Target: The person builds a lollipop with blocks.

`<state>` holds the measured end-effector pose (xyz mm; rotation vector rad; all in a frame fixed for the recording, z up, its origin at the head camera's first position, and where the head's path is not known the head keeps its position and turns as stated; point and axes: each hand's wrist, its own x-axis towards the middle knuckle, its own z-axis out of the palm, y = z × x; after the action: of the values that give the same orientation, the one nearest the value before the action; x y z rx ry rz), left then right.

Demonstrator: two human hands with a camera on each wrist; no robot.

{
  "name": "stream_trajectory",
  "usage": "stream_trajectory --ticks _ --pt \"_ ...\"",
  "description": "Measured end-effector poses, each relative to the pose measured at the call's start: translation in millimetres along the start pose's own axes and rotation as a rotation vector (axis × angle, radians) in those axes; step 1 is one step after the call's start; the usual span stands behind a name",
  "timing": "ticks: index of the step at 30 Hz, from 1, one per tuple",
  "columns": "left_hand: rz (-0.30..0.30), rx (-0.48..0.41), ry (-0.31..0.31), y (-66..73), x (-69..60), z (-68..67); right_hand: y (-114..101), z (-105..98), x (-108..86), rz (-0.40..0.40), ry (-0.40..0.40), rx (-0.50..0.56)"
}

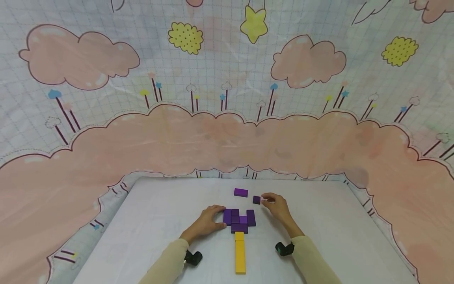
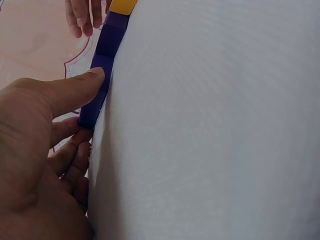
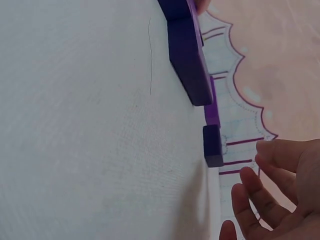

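On the white tabletop, several purple blocks lie flat against each other above a yellow strip (image 1: pixel 240 257). My left hand (image 1: pixel 203 224) holds the tall purple block (image 1: pixel 227 217) at the left of this group, thumb near its lower end and fingers at its upper end. In the left wrist view the thumb touches the purple block's side (image 2: pixel 95 107). My right hand (image 1: pixel 278 208) is just right of a small dark purple block (image 1: pixel 256 200). In the right wrist view a gap parts the bent, spread fingers from that small block (image 3: pixel 212 145).
A brighter purple block (image 1: pixel 240 192) lies behind the group, left of the small dark one. A short yellow block (image 1: pixel 239 236) joins the strip to the purple group. Behind the table (image 1: pixel 159 197) hangs a cloth (image 1: pixel 227 142) printed with clouds. Each wrist carries a dark device.
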<state>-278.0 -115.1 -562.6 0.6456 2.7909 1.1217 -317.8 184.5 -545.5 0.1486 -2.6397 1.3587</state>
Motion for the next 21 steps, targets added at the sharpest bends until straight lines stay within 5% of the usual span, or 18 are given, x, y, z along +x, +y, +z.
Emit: stream_trajectory --ticks 21 --pt "0.000 0.000 0.006 0.0 -1.9 -0.4 5.5 15.3 12.2 0.076 -0.012 0.048"
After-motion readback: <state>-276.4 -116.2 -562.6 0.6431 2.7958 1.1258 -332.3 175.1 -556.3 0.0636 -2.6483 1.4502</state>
